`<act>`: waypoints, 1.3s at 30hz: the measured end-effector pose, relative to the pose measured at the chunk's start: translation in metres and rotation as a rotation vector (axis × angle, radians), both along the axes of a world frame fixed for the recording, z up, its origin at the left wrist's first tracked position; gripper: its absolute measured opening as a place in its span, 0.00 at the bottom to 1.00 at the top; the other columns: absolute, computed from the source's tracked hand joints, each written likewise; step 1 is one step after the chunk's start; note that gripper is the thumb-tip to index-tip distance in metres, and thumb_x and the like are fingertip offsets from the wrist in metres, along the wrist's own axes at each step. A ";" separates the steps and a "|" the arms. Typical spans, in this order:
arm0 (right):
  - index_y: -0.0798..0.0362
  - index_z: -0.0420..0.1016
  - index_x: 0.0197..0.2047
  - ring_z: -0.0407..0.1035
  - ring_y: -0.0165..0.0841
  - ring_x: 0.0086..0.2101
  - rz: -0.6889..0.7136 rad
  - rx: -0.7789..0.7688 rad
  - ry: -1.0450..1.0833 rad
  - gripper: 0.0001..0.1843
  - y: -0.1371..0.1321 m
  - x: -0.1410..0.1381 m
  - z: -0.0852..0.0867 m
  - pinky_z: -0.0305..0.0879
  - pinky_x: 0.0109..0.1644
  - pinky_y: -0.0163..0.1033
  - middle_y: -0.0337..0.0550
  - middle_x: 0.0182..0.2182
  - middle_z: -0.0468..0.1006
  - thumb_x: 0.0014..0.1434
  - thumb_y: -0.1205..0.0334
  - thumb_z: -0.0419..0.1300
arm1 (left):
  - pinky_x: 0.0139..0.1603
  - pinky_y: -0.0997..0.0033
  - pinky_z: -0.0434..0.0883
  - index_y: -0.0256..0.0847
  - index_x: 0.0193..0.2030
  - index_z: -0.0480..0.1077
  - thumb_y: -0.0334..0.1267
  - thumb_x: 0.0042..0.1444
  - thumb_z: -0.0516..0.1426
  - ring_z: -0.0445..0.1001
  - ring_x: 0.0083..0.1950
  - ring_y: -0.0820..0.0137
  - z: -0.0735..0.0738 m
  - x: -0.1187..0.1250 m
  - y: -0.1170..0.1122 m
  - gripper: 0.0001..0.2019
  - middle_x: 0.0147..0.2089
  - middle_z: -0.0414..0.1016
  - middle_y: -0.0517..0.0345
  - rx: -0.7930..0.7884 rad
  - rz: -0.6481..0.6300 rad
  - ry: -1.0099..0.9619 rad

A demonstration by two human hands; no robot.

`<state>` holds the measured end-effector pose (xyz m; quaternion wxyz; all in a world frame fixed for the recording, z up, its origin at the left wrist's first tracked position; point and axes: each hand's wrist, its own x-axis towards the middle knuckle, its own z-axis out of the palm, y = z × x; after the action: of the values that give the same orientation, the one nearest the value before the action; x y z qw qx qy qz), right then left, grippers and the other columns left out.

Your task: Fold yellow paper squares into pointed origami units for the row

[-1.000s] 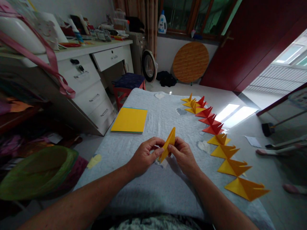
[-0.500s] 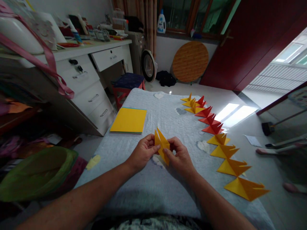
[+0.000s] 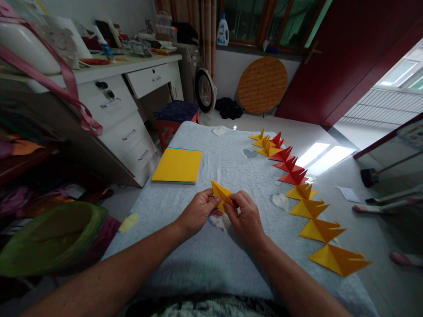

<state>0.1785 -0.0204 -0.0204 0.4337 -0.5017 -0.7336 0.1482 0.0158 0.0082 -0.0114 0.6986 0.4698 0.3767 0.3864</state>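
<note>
Between my two hands, above the cloth, is a small piece of folded yellow paper with a pointed tip facing away from me. My left hand pinches its left side between thumb and fingers. The fingers of my right hand are closed on its right edge, hiding part of the folds. Beyond my left hand lies a flat stack of square yellow paper. To the right stands a row of folded paper birds, several yellow and several red.
A pale blue cloth covers the surface before me. A green-lined bin stands at the lower left, near white drawers. A stool is past the far left corner. A round wooden tabletop leans on the back wall.
The folded paper has turned in my hands, and its two separate points now appear as one tip leaning left. My right fingers have shifted up along its right edge.
</note>
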 end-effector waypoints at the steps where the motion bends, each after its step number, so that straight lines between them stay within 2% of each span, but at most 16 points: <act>1: 0.52 0.70 0.38 0.65 0.34 0.33 0.000 0.005 -0.018 0.04 0.000 0.000 0.000 0.63 0.37 0.38 0.41 0.31 0.69 0.62 0.69 0.56 | 0.38 0.72 0.75 0.37 0.46 0.74 0.50 0.54 0.65 0.77 0.38 0.68 0.000 0.000 0.000 0.20 0.43 0.80 0.52 -0.018 -0.005 -0.011; 7: 0.52 0.74 0.40 0.65 0.36 0.34 0.032 0.080 -0.191 0.07 -0.002 -0.001 0.003 0.64 0.38 0.39 0.43 0.32 0.70 0.65 0.68 0.54 | 0.41 0.71 0.76 0.38 0.49 0.72 0.48 0.53 0.66 0.79 0.39 0.68 -0.003 0.000 0.000 0.21 0.43 0.80 0.52 -0.108 -0.007 -0.076; 13: 0.56 0.76 0.51 0.63 0.39 0.35 0.026 0.164 -0.406 0.15 -0.004 -0.004 0.003 0.67 0.41 0.43 0.48 0.34 0.71 0.64 0.69 0.53 | 0.42 0.73 0.75 0.38 0.50 0.69 0.36 0.50 0.66 0.80 0.42 0.67 0.001 -0.001 0.001 0.20 0.46 0.81 0.51 -0.196 0.018 -0.213; 17: 0.57 0.74 0.55 0.63 0.41 0.37 0.043 0.151 -0.464 0.17 -0.006 -0.005 0.006 0.67 0.41 0.46 0.50 0.37 0.71 0.64 0.65 0.56 | 0.43 0.71 0.76 0.38 0.50 0.69 0.40 0.52 0.66 0.81 0.43 0.66 0.002 -0.001 0.002 0.20 0.47 0.81 0.49 -0.183 0.049 -0.248; 21: 0.53 0.75 0.55 0.63 0.41 0.38 0.083 0.130 -0.418 0.17 -0.008 -0.005 0.010 0.68 0.43 0.47 0.50 0.40 0.71 0.64 0.63 0.57 | 0.43 0.70 0.76 0.36 0.49 0.69 0.42 0.51 0.67 0.80 0.46 0.63 -0.002 -0.001 0.005 0.21 0.47 0.81 0.48 -0.150 0.124 -0.211; 26: 0.52 0.77 0.44 0.65 0.38 0.38 0.121 0.116 -0.223 0.10 -0.006 -0.001 0.010 0.67 0.43 0.44 0.47 0.37 0.71 0.66 0.66 0.54 | 0.41 0.68 0.77 0.36 0.49 0.71 0.43 0.52 0.66 0.80 0.46 0.61 -0.003 -0.002 0.007 0.21 0.46 0.81 0.49 -0.127 0.195 -0.137; 32: 0.52 0.71 0.40 0.67 0.37 0.38 0.077 0.020 -0.068 0.02 -0.003 0.001 0.005 0.67 0.43 0.44 0.45 0.36 0.71 0.64 0.64 0.58 | 0.50 0.64 0.75 0.36 0.48 0.72 0.39 0.54 0.65 0.79 0.48 0.62 0.002 -0.003 0.003 0.16 0.47 0.81 0.49 -0.034 0.078 -0.180; 35: 0.51 0.70 0.39 0.67 0.37 0.38 0.060 0.016 -0.063 0.03 -0.004 0.001 0.005 0.67 0.43 0.44 0.44 0.36 0.71 0.63 0.62 0.60 | 0.53 0.64 0.73 0.37 0.48 0.72 0.35 0.52 0.64 0.79 0.48 0.62 0.003 -0.004 0.001 0.16 0.47 0.81 0.50 -0.024 0.057 -0.214; 39: 0.51 0.70 0.44 0.67 0.39 0.41 0.032 0.039 -0.053 0.09 -0.004 0.001 0.005 0.68 0.45 0.45 0.46 0.40 0.71 0.61 0.60 0.63 | 0.52 0.66 0.72 0.39 0.49 0.71 0.27 0.46 0.63 0.80 0.47 0.64 0.003 -0.005 0.000 0.20 0.46 0.81 0.52 -0.046 0.003 -0.230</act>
<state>0.1792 -0.0240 -0.0158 0.4215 -0.4850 -0.7556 0.1273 0.0109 0.0079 -0.0079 0.7472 0.4055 0.3035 0.4303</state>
